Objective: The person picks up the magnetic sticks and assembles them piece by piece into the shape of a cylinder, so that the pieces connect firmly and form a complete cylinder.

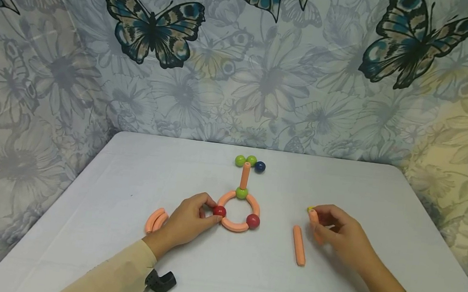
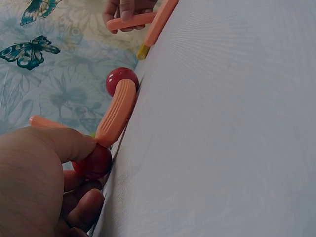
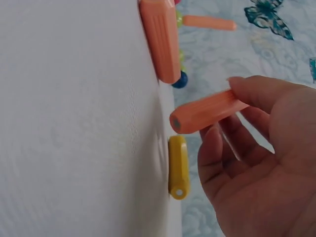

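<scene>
On the white table lies a ring of curved orange pieces [image 1: 234, 226] joined by a green ball [image 1: 241, 193] and two red balls. A straight orange stick [image 1: 245, 177] extends from the green ball toward the back. My left hand [image 1: 187, 221] pinches the left red ball [image 1: 219, 211] between thumb and fingers; the other red ball [image 1: 253, 221] sits at the ring's right. Off to the right, my right hand [image 1: 343, 236] holds another orange stick [image 3: 207, 113] between thumb and fingertips, tilted above the table. A yellow stick [image 3: 178, 168] lies beyond it, mostly hidden in the head view.
One more orange stick [image 1: 298, 246] lies left of my right hand. Two curved orange pieces [image 1: 155, 220] rest beside my left wrist. At the back, two loose green balls [image 1: 240, 160] and a dark blue ball [image 1: 259, 167] sit near the table's far edge.
</scene>
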Demonstrator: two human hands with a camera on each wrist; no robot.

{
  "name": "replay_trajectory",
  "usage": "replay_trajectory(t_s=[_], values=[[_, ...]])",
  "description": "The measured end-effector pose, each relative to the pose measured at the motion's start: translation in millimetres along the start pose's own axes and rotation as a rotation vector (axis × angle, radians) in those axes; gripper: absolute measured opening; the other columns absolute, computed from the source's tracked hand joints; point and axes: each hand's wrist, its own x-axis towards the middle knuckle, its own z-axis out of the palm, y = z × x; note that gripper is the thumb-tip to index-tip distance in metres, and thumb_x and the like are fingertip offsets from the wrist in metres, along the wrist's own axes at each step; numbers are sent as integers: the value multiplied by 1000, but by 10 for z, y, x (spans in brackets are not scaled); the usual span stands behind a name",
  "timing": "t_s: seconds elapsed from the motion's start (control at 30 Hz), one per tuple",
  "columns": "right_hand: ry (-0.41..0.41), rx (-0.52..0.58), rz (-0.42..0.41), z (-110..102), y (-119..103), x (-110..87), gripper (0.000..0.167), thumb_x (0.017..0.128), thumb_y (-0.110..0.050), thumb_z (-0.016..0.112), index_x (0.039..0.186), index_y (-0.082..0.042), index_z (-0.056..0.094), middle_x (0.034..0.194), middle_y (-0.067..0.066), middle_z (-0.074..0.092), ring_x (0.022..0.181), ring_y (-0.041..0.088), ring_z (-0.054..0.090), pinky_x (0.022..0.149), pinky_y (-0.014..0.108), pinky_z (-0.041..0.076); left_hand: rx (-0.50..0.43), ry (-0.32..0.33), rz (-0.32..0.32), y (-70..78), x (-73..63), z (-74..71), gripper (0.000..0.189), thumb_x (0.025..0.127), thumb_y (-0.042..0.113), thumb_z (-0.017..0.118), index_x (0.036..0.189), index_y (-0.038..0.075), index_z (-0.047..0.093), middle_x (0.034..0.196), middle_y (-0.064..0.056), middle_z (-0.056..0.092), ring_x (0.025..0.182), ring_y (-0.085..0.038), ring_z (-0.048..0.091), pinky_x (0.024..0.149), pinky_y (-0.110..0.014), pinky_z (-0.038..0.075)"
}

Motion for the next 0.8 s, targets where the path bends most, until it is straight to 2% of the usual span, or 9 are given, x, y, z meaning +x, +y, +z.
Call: replay_trajectory(t_s=[0.13,0.43,0.57,0.8], values=[[10,26,-33,8,-27,1,31,99,2,79,129,-4,71,109,5,71,92,12,66,73,24,55,-1,-1,-2,-2,4,1,20,98,26,85,112,20,72,78,1,57,60,-14,51,54,-29,41],[40,48,-72,50,-161,2,29,98,3,79,125,-6,71,106,3,74,96,9,68,73,24,56,-4,5,7,-6,4,4,19,99,25,85,111,20,72,78,1,57,59,-14,50,54,-29,41],[31,85,-104,72,-225,5,30,98,5,78,126,-4,71,109,4,75,100,10,69,77,24,56,2,5,3,-1,-1,3,19,99,26,85,111,21,72,76,2,57,58,-13,50,54,-29,41],[-3,137,-132,197,-387,61,34,99,4,78,129,-10,72,114,3,75,103,12,70,79,24,57,10,10,12,-11,3,10,19,99,28,85,111,21,72,75,3,56,58,-13,50,54,-29,41]])
